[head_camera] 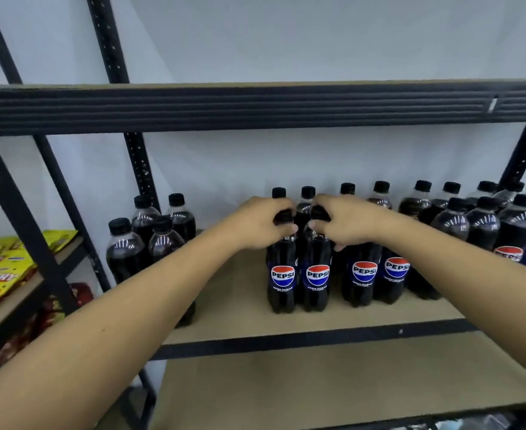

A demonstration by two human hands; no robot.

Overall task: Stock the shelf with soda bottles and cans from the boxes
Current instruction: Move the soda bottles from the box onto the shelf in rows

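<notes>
The left hand (261,225) curls its fingers round the cap of the left Pepsi bottle (283,276). The right hand (345,223) curls round the cap of the right Pepsi bottle (317,276). Both stand near the middle of the shelf (230,293), back from its front edge. It is best to set them flat, labels out, snug beside the other bottles (364,274), then let go softly.

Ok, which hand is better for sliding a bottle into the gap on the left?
Probably the left hand: the Pepsi bottle it grips stands right beside the bare shelf gap, while the right hand holds the next bottle over, farther away.
</notes>
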